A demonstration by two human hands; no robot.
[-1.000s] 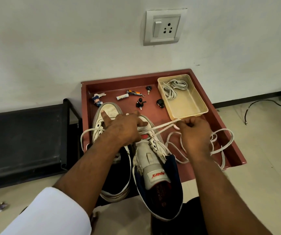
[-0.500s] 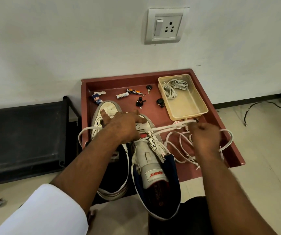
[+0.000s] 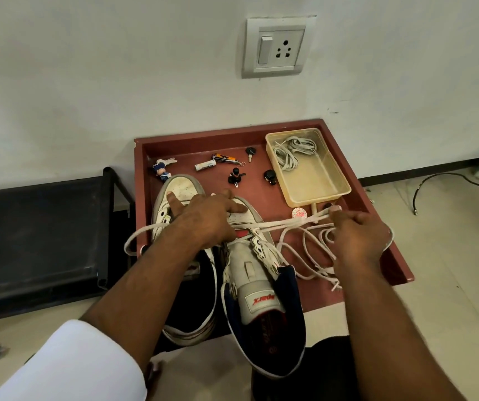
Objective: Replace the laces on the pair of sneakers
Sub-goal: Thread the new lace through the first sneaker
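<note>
A plain white wall (image 3: 116, 82) carries a switch socket (image 3: 275, 47). Pale tiled floor (image 3: 449, 256) spreads right; a black bench (image 3: 35, 235) stands left.

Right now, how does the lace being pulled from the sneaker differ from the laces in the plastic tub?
The pulled lace is stretched taut between sneaker and right hand; the tub laces lie bundled and untouched. The pulled lace crosses the red tray; the tub laces sit contained. Both are white and flat.

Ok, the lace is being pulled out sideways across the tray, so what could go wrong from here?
The right hand pulls the lace taut just past the beige tub and a round sticker; a longer pull might drag them. Loose loops under that hand could tangle. If the left hand eases, the right sneaker may slide.
</note>
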